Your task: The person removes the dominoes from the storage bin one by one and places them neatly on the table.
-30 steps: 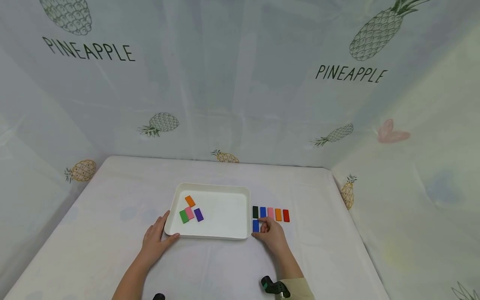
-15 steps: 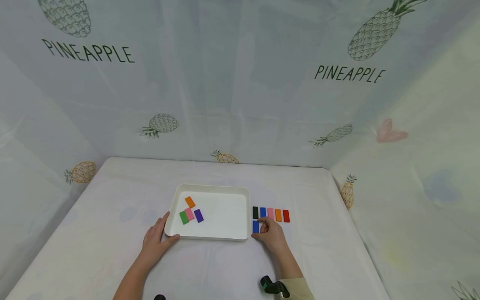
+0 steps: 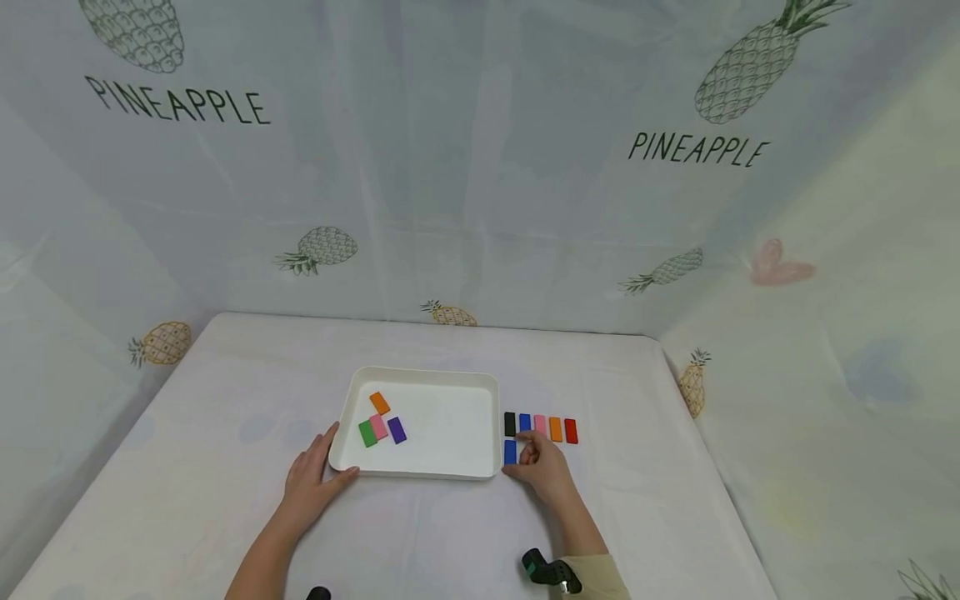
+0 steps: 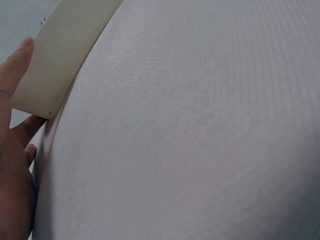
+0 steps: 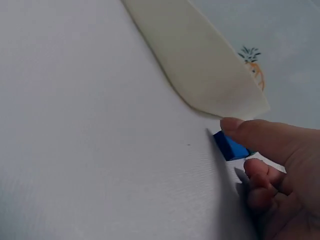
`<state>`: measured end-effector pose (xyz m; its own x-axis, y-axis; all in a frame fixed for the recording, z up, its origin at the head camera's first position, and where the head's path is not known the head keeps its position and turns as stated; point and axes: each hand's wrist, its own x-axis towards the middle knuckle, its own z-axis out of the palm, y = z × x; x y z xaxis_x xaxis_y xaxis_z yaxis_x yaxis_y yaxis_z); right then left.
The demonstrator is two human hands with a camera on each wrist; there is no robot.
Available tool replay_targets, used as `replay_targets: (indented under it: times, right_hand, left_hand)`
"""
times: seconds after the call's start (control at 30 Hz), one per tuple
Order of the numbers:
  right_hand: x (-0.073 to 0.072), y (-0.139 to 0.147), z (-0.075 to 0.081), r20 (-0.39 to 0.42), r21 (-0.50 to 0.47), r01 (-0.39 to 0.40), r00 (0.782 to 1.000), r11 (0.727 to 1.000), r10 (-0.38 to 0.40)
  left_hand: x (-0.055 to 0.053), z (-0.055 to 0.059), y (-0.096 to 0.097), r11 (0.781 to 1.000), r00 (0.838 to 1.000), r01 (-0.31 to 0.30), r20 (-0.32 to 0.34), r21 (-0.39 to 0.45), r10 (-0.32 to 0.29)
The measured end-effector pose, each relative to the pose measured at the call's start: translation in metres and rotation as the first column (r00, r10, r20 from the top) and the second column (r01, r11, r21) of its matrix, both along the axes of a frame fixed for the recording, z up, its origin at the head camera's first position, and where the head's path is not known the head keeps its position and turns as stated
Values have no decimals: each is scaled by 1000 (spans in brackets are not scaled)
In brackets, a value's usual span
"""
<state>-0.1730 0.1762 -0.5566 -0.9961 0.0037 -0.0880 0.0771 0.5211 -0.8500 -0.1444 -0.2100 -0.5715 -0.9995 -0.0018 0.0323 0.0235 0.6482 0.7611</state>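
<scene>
My left hand (image 3: pixel 307 482) lies at the near left corner of a white tray (image 3: pixel 450 425). Its fingers run along the tray's left side and its thumb touches the front wall, also seen in the left wrist view. My right hand (image 3: pixel 546 471) pinches a small blue block (image 3: pixel 510 452) just right of the tray, index finger at the far end and thumb at the near end. In the right wrist view the thumb covers part of this blue block (image 5: pixel 231 146). Directly behind it is a black block (image 3: pixel 510 424), first in a row of several blocks.
The row continues rightward with a second blue block (image 3: pixel 525 423), a pink block (image 3: pixel 540 424), an orange block (image 3: pixel 556 429) and a red block (image 3: pixel 572 431). Inside the tray lie orange (image 3: pixel 379 403), pink (image 3: pixel 378 427), green (image 3: pixel 367 433) and purple (image 3: pixel 397 430) blocks. Pineapple-print cloth surrounds the white table.
</scene>
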Motion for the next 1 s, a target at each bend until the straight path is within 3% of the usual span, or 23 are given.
replay_targets:
  times: [0.17,0.33,0.73,1.0]
  right_hand:
    - [4,-4,7,9,-76,22,1000,997,-22]
    - [7,-18,26,-43,-118,17,999,993,-22]
    - [8,-69,52,-71,-222,-177,984,959,165]
    - [3,-98,47,-61,-219,-241,970,945,234]
  left_hand:
    - [2,1,-2,1000,1000,2,15,-9,-2]
    - [2,1,-4,1000,1000,-8,7,-15,8]
    - [2,4,-3,1000,1000,-4,27,-14,4]
    - [0,3,-1,1000,1000,3,26,-9,-2]
